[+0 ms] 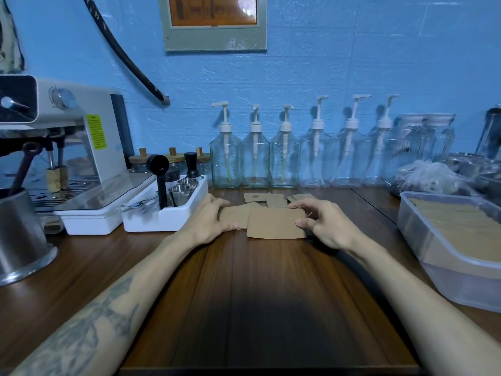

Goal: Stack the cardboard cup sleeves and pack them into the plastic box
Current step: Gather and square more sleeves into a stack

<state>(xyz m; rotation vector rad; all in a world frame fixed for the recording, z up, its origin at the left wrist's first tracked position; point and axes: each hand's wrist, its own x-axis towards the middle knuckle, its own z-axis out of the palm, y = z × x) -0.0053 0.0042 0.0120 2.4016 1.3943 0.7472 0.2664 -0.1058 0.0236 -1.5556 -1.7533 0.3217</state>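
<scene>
Seen from above and behind two bare forearms reaching forward over a dark wooden surface [265, 294].

Left hand [210, 221] curled around the left end of a flat cardboard sleeve [234, 217], thumb on the near edge, fingers over the far edge. Right hand [322, 223] pinching the right end of a second sleeve [275, 223] between thumb and curled fingers – this one lying flat and overlapping the right part of the first (the two touching, not squared up).

Just behind the hands, a few loose sleeves [273, 199] scattered flat on the wood, exact count hard to tell.

At the right edge, well apart from the hands, a clear plastic box [433, 256] – already holding a tan layer that looks like packed cardboard.

Along the blue wall [352, 63], a row of clear pump bottles [254, 156], then glass jars [425, 139] further right. Left of centre, a white tray [162, 218] with small steel cups, a black scoop and a tamper. Behind it, small jars with cork lids [173, 158]. Far left, a white espresso machine [81, 137] and, nearer, a steel pitcher [19, 237]. High on the wall, a framed picture [214, 23], and a black hose [122, 52] curving down to the left of it.
</scene>
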